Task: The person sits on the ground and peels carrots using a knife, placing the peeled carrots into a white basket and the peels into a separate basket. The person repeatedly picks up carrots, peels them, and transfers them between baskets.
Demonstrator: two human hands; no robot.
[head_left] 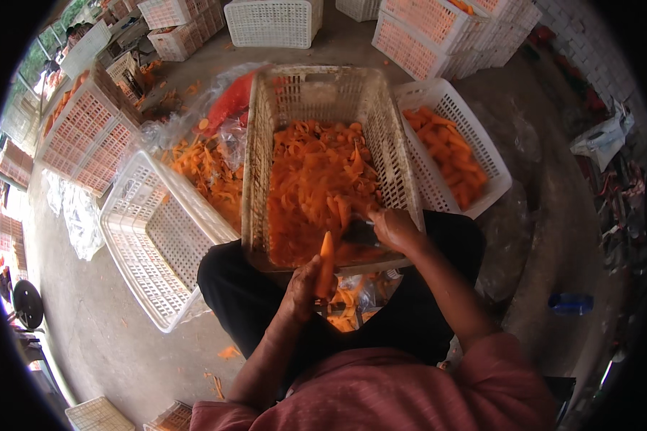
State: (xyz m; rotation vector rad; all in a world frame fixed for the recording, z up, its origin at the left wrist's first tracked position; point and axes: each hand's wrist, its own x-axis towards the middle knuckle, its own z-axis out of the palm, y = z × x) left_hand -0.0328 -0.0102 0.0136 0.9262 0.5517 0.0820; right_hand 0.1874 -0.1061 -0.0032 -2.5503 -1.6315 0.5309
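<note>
A peeled carrot [327, 261] points upward in my left hand [304, 285], at the near edge of a dirty plastic crate [331, 91]. Orange carrot peelings [312, 161] and cut carrot pieces fill the bottom of that crate, which rests against my knees. Over its right near corner, my right hand [394, 229] grips a small hand tool [367, 221]. Only a bit of its metal shows, and blur hides whether it is a peeler or a knife. To the right, a white crate [490, 156] holds peeled carrots [445, 153].
A white plastic crate [164, 253] leans at my left knee. Beyond it lie peelings [205, 172], clear plastic film and a red mesh bag [232, 102]. Stacked crates [436, 37] stand ahead, with more crates [91, 134] at left. A blue bottle [570, 304] lies on the right.
</note>
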